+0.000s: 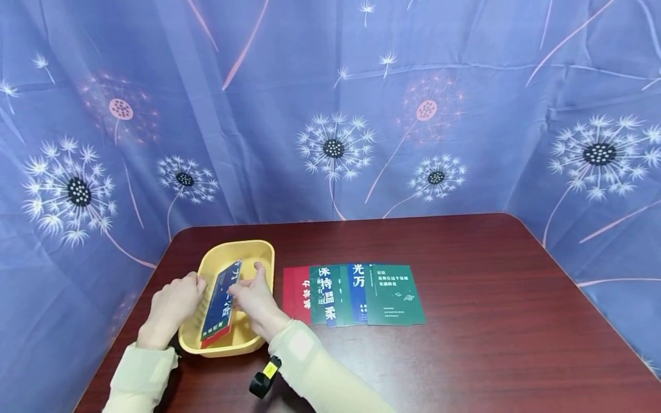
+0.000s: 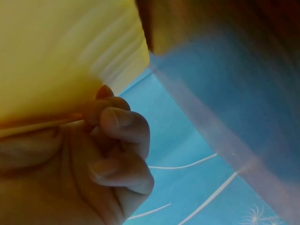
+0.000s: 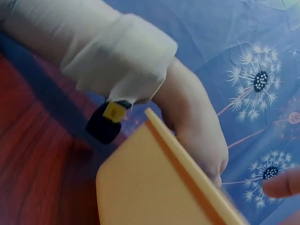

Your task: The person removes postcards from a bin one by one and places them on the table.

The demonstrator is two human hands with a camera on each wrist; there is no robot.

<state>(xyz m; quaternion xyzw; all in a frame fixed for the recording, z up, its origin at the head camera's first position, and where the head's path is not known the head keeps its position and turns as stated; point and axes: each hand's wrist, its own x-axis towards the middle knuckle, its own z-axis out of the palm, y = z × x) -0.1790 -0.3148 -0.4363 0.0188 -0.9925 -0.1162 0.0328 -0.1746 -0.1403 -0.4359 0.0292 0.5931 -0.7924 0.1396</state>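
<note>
A yellow plastic basin [image 1: 245, 250] stands at the left of the table. My left hand [image 1: 172, 307] grips its left rim, fingers curled over the edge; the left wrist view shows these curled fingers [image 2: 124, 122] close up against the yellow wall. Inside the basin, a small stack of printed cards [image 1: 221, 301] stands tilted, blue and green on the face with a red one behind. My right hand [image 1: 258, 301] reaches over the right rim and pinches the stack's right edge. In the right wrist view the basin's outer wall [image 3: 140, 178] hides the cards.
Right of the basin, a row of overlapping cards [image 1: 330, 295] in red, green and blue lies on the dark red table [image 1: 490, 298]. A green card [image 1: 396, 295] tops its right end. Blue dandelion-print cloth [image 1: 289, 115] hangs behind the table.
</note>
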